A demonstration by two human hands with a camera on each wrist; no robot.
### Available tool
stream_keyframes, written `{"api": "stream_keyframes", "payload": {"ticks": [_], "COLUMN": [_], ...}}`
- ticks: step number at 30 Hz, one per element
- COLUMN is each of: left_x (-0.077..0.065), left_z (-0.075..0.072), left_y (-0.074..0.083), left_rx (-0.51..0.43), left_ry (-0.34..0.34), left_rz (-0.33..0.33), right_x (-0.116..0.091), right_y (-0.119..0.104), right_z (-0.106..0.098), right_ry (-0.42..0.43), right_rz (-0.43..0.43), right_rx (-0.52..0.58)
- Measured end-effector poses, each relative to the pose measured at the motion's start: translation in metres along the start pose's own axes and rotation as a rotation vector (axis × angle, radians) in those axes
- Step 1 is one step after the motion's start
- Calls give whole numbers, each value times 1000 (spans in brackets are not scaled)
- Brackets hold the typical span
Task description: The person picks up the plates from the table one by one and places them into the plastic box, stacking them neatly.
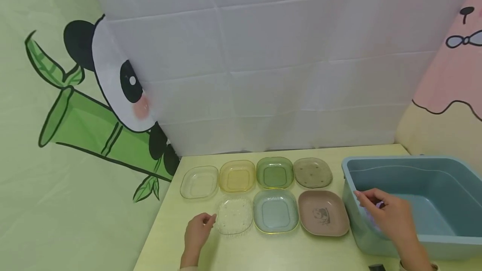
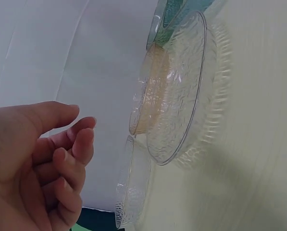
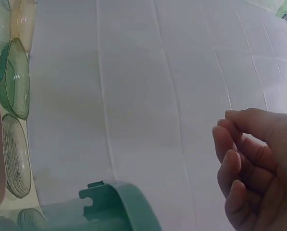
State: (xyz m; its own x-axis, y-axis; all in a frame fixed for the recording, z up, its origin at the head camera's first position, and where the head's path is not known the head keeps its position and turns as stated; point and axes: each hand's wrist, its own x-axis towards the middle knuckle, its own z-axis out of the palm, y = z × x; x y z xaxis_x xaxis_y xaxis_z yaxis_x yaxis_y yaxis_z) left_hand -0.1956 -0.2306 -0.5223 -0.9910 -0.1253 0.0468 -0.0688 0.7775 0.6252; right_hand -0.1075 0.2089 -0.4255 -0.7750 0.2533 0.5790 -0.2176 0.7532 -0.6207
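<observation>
The ribbed plate (image 1: 234,216), clear and flat on the table (image 1: 233,256), sits at the left end of the front row. The left hand (image 1: 197,231) is just beside its left edge, thumb and forefinger tips set narrowly together, the other fingers loosely curled and empty; the left wrist view shows a gap between fingertips and plate. Rightward in that row come the blue plate (image 1: 276,212) and the brown plate (image 1: 324,210), printed with a small panda. Behind stand the clear plate (image 1: 199,182), yellow plate (image 1: 237,176), green plate (image 1: 275,172) and grey plate (image 1: 313,172). On the right is the tub (image 1: 452,241); before its left rim the right hand (image 1: 393,214) holds thumb and forefinger close, nearly meeting, the rest curled and empty. Some purple shows behind it, too hidden to identify. A dark object (image 1: 376,267) pokes in at the bottom edge. White cloth (image 1: 263,74) hangs behind, green cloth (image 1: 56,200) with bamboo at left.
</observation>
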Motion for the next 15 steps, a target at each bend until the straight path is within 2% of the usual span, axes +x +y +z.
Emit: {"api": "stream_keyframes", "payload": {"ticks": [4,8,11,15], "left_x": [6,15,23,30], "left_z": [-1,-3,-3,2], "left_y": [-2,-8,-14,-20], "left_rx": [109,254,345,391], "left_ry": [-21,-37,-86,-163], "left_rz": [30,7,-21,-35], "right_x": [-2,-3,-3,-5], "right_y": [-3,-5,-5,-4], "right_z": [2,4,5,8], "right_ry": [7,38,98,191], "right_rz": [33,47,27,-37], "right_rx": [-16,-8,29,118]}}
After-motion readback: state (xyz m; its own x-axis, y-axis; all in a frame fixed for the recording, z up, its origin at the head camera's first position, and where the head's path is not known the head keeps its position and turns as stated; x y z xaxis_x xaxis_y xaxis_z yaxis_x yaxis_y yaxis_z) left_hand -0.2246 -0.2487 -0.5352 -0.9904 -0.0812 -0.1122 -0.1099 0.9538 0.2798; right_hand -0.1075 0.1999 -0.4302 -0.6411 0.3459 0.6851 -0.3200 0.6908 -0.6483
